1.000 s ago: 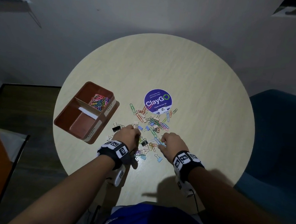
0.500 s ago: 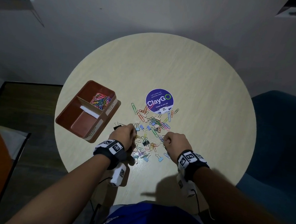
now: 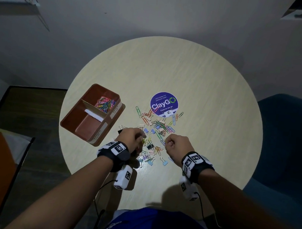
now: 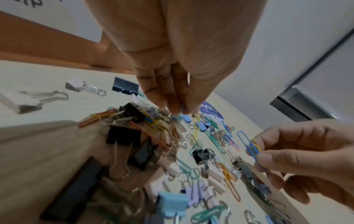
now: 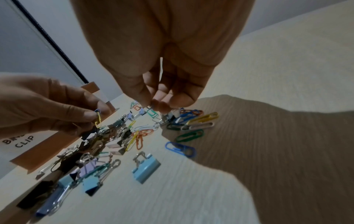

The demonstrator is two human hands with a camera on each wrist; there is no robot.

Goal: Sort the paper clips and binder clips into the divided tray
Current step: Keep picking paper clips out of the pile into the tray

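Both hands are lifting slightly off the pile compared with a second ago, when they were lower among the clips. Left hand [image 3: 132, 136] is now pinching a small bunch of paper clips, yellow and blue [image 5: 98, 117], between thumb and fingers [image 4: 173, 104]. Right hand [image 3: 177, 144] is pinching blue and yellow paper clips [image 4: 252, 147] too, fingers [image 5: 161, 104] curled tight round them. So both are grasping, nothing released.

Mixed pile of clips [image 3: 155, 138] is lying on the table [image 3: 212, 101] just under and between the fingers, binder clips [image 5: 146, 167] near the wrists. Divided tray [image 3: 71, 125] is sitting off to the left of the left fingers, well apart from the right ones; far compartment is already holding paper clips [image 3: 105, 103], near one looking bare.

Judgement: pick-up done, carrying to the far compartment is likely next; plenty of sorting left, binder clips apparently not started.
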